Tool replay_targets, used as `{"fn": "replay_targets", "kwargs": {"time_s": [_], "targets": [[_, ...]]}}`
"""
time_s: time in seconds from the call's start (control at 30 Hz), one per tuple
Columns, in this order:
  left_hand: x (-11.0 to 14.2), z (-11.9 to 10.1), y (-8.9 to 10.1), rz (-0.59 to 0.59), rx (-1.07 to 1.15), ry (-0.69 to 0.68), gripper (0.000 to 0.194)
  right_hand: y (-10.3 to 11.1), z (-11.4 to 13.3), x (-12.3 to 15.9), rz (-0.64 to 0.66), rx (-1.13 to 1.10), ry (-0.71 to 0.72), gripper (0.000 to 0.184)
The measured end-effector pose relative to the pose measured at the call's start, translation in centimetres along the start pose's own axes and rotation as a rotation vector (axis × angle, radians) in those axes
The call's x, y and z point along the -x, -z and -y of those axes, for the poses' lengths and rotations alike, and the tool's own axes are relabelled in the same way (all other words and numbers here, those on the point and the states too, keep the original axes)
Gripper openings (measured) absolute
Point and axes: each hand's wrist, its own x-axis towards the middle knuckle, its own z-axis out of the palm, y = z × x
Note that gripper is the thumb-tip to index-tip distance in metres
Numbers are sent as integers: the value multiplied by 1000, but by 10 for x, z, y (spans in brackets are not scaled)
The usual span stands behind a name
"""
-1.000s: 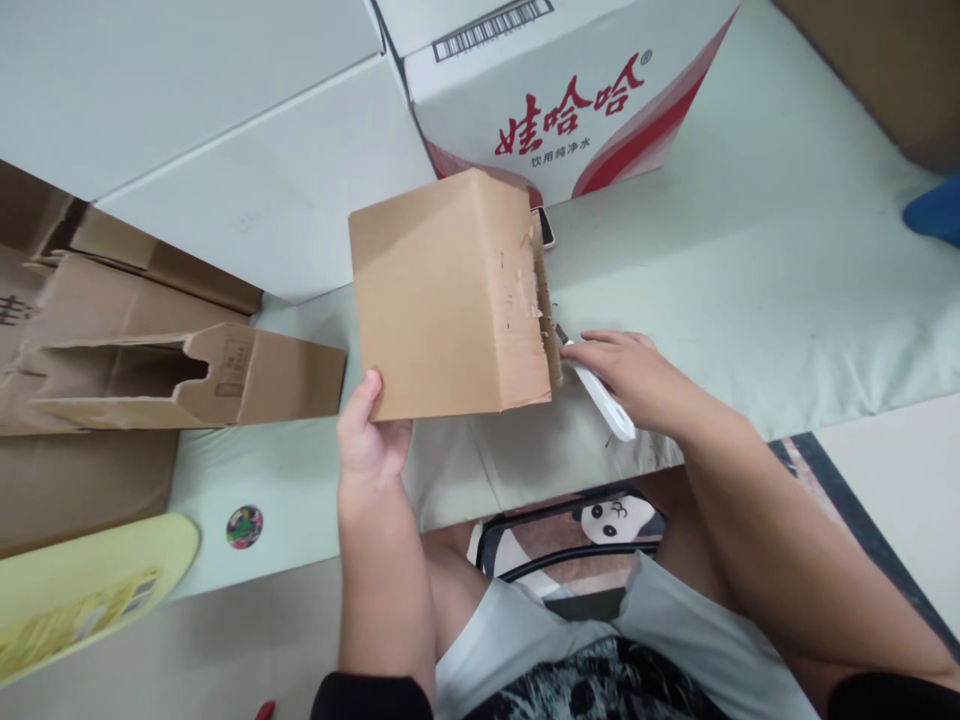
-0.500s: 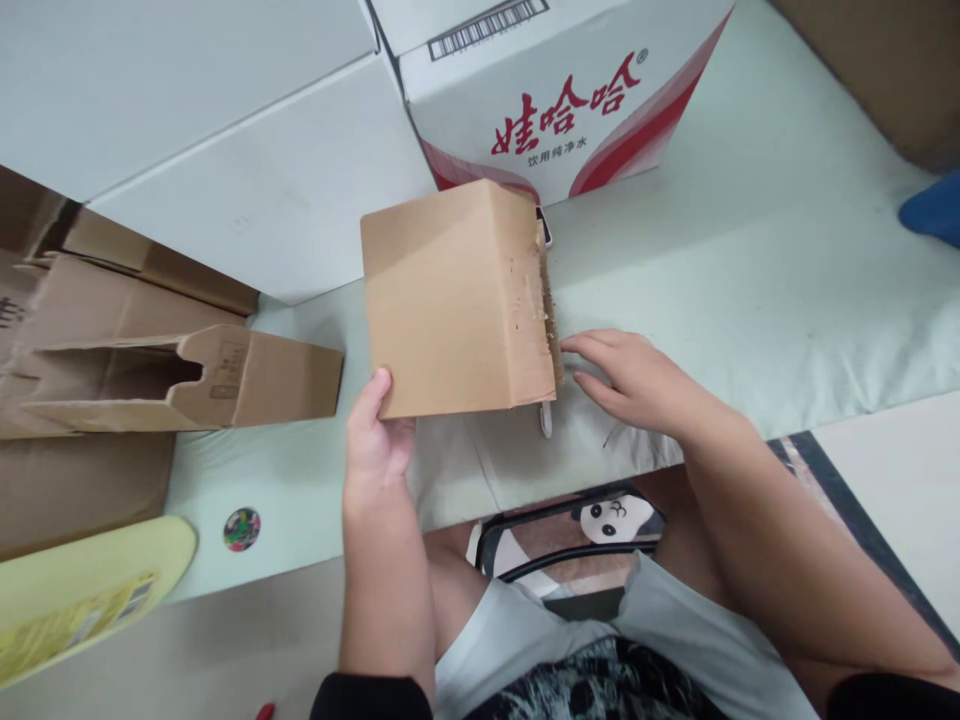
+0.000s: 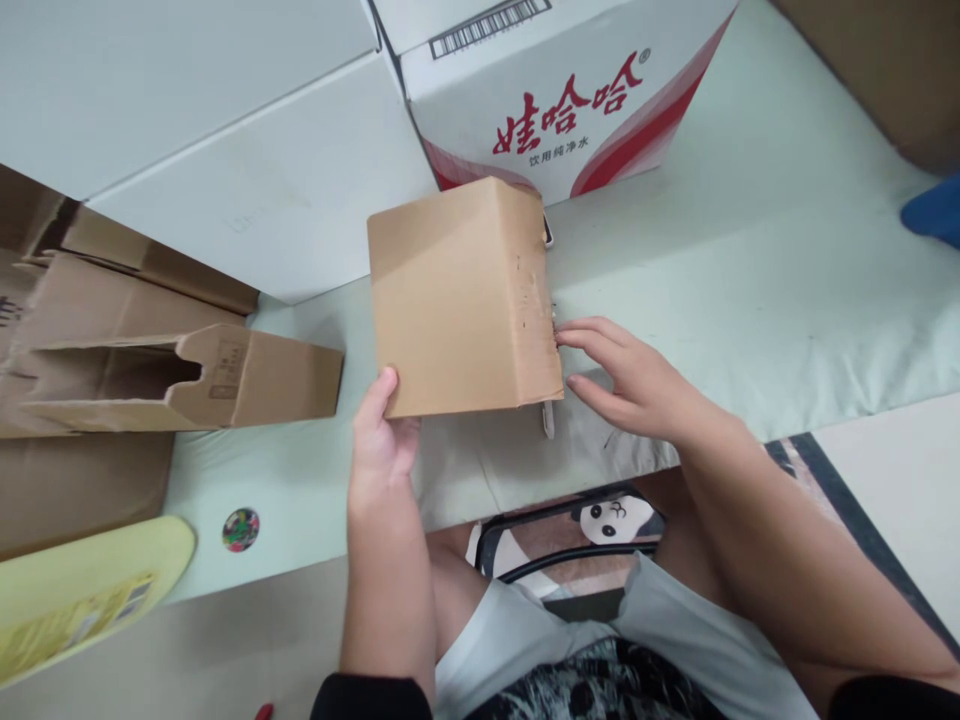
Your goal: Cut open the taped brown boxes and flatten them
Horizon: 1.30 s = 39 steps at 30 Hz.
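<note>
A folded piece of brown cardboard [image 3: 446,305] is tilted up over the pale green cloth. My left hand [image 3: 384,430] grips its lower left corner, thumb on the front face and fingers behind. The fold runs down the right part, and the narrow flap beyond it has a rough, torn edge. At that edge is my right hand [image 3: 634,380], fingers outstretched and slightly spread, the fingertips touching or very near the flap. Behind the cardboard a thin white-edged object [image 3: 548,420] lies mostly hidden; I cannot make out what it is.
White cartons [image 3: 262,180] and a carton with red lettering [image 3: 555,120] stand at the back. An open brown box [image 3: 285,380] sits at left, near a yellow-green bottle [image 3: 97,590] and a round sticker [image 3: 241,530]. Something blue [image 3: 934,212] is at far right.
The cardboard and my left hand have shifted slightly right. The flap's torn edge has turned further away from view, and my right fingertips have come up to it.
</note>
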Motion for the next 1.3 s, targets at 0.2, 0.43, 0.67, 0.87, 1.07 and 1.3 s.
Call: {"fn": "replay_targets", "kwargs": {"time_s": [0.2,0.43,0.67,0.87,1.07,1.3], "targets": [[2,2,-3,12,-26,-4,47,-4,-3,-2,-42,7,44,33],[4,0,-9,-13,-15,10,50,1,-1,-2,17,-156,9,37],[3,-1,-7,3,-12,9,47,7,6,-2,21,-293,-10,29],[3,-1,-7,-12,-20,3,47,6,6,-3,41,-341,25,34],[4,0,-9,12,-21,-12,43,6,9,-4,73,-352,34,41],[4,1,-10,-7,-14,-14,46,4,15,-10,144,-250,-15,21]]}}
